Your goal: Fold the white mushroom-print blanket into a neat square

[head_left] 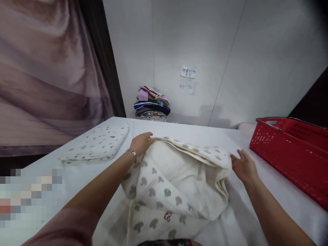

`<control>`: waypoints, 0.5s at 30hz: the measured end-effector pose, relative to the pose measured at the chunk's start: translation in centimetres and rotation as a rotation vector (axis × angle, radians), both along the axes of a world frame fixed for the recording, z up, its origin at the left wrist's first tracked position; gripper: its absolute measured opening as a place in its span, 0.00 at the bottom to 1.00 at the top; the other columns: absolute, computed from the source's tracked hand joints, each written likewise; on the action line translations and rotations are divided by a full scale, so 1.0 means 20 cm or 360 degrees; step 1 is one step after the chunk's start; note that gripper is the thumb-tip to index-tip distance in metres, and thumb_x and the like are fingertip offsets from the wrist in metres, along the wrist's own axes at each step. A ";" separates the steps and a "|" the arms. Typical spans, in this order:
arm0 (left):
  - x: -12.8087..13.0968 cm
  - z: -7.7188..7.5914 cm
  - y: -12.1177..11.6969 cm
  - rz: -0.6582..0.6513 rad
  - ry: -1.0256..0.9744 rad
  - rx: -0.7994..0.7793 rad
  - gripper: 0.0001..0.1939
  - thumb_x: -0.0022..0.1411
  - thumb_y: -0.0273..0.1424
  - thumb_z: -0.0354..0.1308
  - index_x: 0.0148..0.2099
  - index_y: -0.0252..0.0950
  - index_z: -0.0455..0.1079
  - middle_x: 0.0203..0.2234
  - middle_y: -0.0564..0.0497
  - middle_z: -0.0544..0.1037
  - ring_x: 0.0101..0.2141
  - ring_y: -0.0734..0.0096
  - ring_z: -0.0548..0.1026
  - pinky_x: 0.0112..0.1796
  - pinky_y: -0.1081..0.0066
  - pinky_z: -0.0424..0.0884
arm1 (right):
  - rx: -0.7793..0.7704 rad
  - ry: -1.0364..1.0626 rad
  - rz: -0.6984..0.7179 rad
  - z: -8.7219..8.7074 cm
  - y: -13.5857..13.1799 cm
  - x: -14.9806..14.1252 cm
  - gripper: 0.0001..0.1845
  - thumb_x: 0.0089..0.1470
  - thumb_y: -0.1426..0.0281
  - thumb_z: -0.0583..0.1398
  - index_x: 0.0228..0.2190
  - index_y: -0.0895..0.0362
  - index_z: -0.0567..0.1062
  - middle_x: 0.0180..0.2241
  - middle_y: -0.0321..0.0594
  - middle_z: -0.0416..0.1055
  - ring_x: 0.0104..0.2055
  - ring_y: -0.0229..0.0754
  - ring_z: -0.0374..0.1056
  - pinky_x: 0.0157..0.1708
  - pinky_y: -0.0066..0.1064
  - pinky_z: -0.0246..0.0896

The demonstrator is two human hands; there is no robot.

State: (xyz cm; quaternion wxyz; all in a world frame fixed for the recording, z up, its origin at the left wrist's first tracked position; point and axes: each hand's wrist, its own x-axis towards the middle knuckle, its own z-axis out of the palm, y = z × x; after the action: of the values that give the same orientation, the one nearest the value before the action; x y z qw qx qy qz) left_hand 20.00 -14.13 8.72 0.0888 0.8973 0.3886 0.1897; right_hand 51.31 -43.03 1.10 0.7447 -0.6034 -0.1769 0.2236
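A white blanket (pixel 164 191) printed with grey, green and red mushrooms lies partly folded and rumpled in front of me, its plain inner side showing in the middle. At its far left corner, my left hand (pixel 140 145) is closed on the folded edge, with a silver bracelet on the wrist. My right hand (pixel 244 167) is at the far right corner, thumb and finger pinching the layered edge there. Between the two hands the far edge is raised and stretched. The near part of the blanket hangs toward my body.
A folded white printed cloth (pixel 98 143) lies at the left of the white table (pixel 179 128). A red plastic basket (pixel 289 153) stands at the right. Behind the table rises a stack of folded clothes (pixel 152 104) by the wall with paper labels (pixel 188 72). A pinkish curtain (pixel 48 75) hangs at left.
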 end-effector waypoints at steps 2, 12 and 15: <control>0.07 -0.06 0.07 0.0034 0.0098 -0.0013 0.17 0.58 0.38 0.51 0.48 0.37 0.68 0.42 0.48 0.75 0.40 0.64 0.72 0.40 0.71 0.66 | 0.0058 -0.0023 -0.0115 -0.07 -0.01 -0.04 0.29 0.46 0.53 0.58 0.49 0.51 0.64 0.45 0.47 0.69 0.46 0.51 0.68 0.44 0.47 0.63; -0.15 -0.60 -0.29 -0.1013 0.0073 0.0087 0.23 0.54 0.46 0.53 0.53 0.55 0.65 0.49 0.56 0.71 0.49 0.59 0.69 0.48 0.62 0.67 | -0.0490 -0.0908 -0.0058 -0.23 -0.07 -0.23 0.17 0.44 0.61 0.59 0.37 0.55 0.76 0.42 0.43 0.73 0.43 0.47 0.68 0.41 0.39 0.64; -0.14 -0.86 -0.20 -0.1215 -0.0005 0.0369 0.26 0.48 0.46 0.57 0.51 0.67 0.62 0.45 0.64 0.73 0.47 0.58 0.71 0.46 0.61 0.68 | -0.0591 -0.1233 0.0465 -0.20 -0.06 -0.27 0.12 0.47 0.67 0.56 0.33 0.54 0.77 0.38 0.38 0.74 0.39 0.43 0.69 0.40 0.34 0.64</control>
State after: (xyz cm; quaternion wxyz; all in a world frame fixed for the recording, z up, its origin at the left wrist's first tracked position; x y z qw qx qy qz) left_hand 17.23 -18.07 -8.48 0.0516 0.9810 0.0030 0.1870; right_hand 45.99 -44.25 -2.99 0.4633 -0.7348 -0.4826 0.1120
